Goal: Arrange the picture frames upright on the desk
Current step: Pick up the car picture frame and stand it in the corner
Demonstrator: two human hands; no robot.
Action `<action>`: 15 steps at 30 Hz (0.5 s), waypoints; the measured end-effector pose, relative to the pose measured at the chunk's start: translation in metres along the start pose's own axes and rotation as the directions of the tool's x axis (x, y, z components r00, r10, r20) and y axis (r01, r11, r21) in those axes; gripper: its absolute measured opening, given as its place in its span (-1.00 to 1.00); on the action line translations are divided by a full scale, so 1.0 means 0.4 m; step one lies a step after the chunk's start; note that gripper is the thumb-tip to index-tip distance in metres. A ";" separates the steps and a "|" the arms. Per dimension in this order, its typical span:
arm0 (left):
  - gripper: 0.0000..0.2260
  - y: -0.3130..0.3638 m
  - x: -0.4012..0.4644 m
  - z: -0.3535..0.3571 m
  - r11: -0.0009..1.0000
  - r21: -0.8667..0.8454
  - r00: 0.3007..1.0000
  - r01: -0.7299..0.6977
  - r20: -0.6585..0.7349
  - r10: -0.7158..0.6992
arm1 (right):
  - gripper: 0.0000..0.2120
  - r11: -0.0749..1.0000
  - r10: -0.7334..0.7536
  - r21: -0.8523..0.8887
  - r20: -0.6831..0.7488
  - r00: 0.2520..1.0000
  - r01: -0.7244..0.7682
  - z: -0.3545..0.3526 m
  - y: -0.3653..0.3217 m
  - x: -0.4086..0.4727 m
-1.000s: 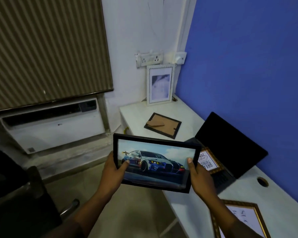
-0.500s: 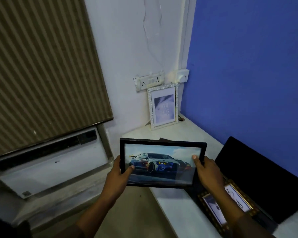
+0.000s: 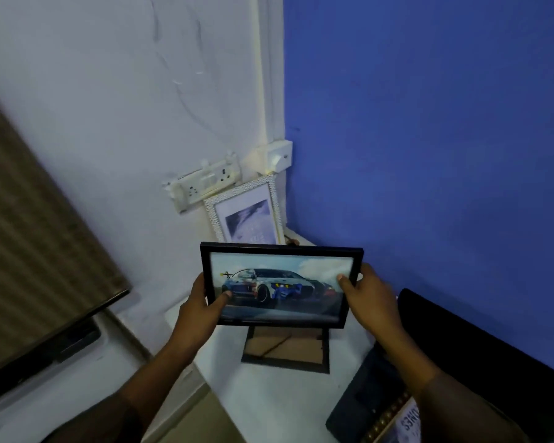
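A black frame with a racing-car picture (image 3: 280, 287) is held in the air above the white desk (image 3: 269, 401), near its far corner. My left hand (image 3: 202, 306) grips its left edge and my right hand (image 3: 370, 297) grips its right edge. Behind it a white beaded frame (image 3: 247, 214) stands upright against the wall in the corner. Just below the held frame, a black frame (image 3: 285, 350) lies face down on the desk, its brown back showing. A gold-edged frame (image 3: 397, 423) lies on the laptop at the bottom right, partly hidden by my right arm.
An open black laptop (image 3: 480, 362) stands on the desk along the blue wall at the right. A white socket strip (image 3: 205, 185) and a switch box (image 3: 275, 156) are fixed to the wall above the corner. An air conditioner unit (image 3: 36, 375) sits at the left below a blind.
Both hands have carried the car frame forward, toward the far corner of the desk. It now hangs over the face-down frame, in front of the white frame. The view has moved closer.
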State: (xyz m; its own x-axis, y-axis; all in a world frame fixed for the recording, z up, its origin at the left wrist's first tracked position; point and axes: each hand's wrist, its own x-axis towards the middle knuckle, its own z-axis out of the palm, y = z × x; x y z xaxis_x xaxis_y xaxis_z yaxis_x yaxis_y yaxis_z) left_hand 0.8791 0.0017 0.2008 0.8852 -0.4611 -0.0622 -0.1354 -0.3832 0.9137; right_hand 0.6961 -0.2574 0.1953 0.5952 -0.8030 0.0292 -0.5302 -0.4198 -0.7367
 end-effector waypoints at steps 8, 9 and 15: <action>-0.61 0.018 0.433 0.210 0.995 0.090 0.949 -0.040 0.316 0.009 | -0.69 0.949 0.238 -0.201 -0.048 0.970 -0.243 -0.072 0.040 0.257; -0.61 0.019 0.465 0.239 0.994 0.096 0.938 -0.050 0.347 0.014 | -0.70 0.940 0.264 -0.207 -0.060 0.963 -0.271 -0.083 0.044 0.276; -0.58 0.040 0.670 0.406 0.998 0.043 0.836 -0.048 0.549 0.016 | -0.67 0.869 0.449 -0.164 -0.136 0.883 -0.467 -0.086 0.102 0.430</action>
State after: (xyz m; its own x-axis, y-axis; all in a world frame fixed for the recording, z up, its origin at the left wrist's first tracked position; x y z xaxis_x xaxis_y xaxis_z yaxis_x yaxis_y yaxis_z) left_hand 1.0418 -0.2579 0.1337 0.4929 -0.8311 -0.2577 -0.1971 -0.3951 0.8973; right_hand 0.7559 -0.4272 0.1934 0.2055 -0.9551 -0.2132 -0.8376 -0.0590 -0.5431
